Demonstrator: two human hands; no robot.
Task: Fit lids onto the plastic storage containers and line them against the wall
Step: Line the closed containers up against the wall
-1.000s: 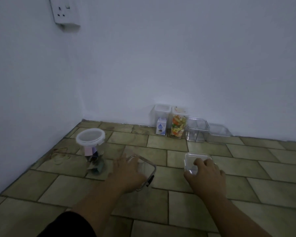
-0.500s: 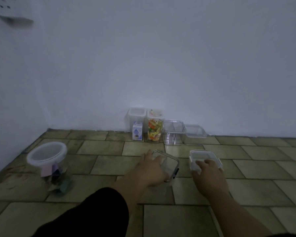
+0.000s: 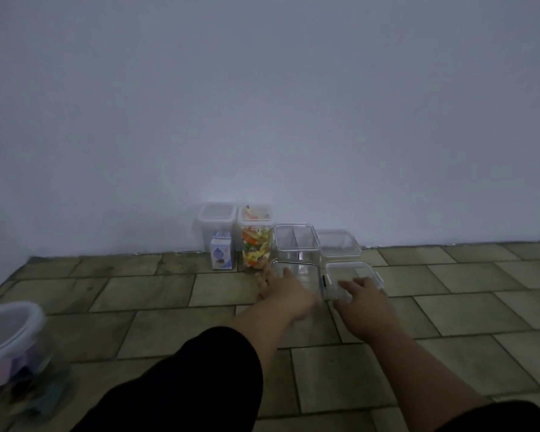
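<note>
in the middle of the frame, just short of the row standing against the white wall point(image 3: 293, 120), sit a clear square plastic container with a dark clip point(image 3: 306, 275) and, just beside it on the right, a low clear plastic box with a white clipped lid point(image 3: 353, 269). both look empty, so i judge them light, with stiff thin walls and a slick skin that should slide easily over the tiled floor point(image 3: 169, 288). a push high up could tip the square one, so the sides or a flat palm on the lid seem the safest hold.

the left hand point(image 3: 282, 289) lies over the square container's near left corner with its fingers point(image 3: 262, 277) spread. blur hides whether the thumb clamps. the right hand point(image 3: 363, 296) rests on the low box's lid, fingers fairly straight and slightly apart, gripping nothing.
</note>
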